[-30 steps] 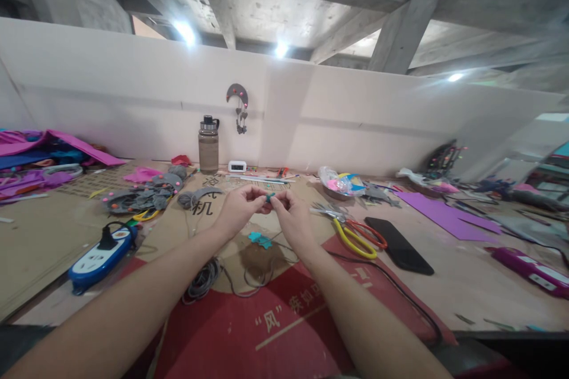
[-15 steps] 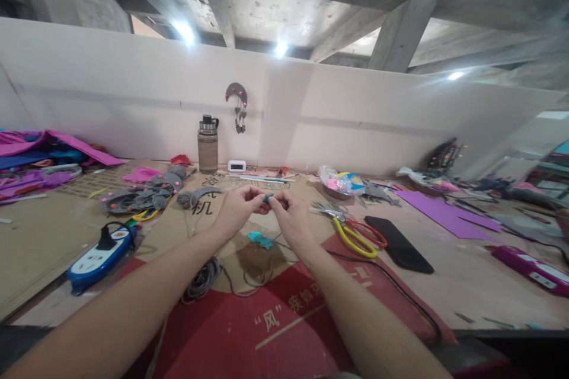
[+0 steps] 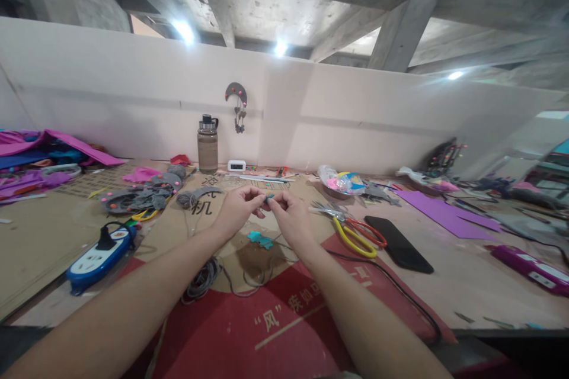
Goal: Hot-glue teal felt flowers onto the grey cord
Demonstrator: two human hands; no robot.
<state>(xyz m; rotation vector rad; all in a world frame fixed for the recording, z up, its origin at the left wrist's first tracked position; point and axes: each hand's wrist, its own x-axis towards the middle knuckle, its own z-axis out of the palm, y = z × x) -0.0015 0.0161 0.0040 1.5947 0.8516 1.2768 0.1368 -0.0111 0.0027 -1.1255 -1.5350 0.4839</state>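
L hand [image 3: 240, 208] & R hand [image 3: 291, 213] pinch one teal pc [image 3: 269, 197] (mostly hidden), prob. mid-work. Teal cutouts [image 3: 260, 240] lie nearby, unheld.

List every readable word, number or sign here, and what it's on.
"风": red part of the cardboard sheet, in printed quotation marks
"疾如": same red part; following characters unclear
"机": brown part; characters above not fully readable
Too small or blurred: display of the white clock, print on the left cardboard
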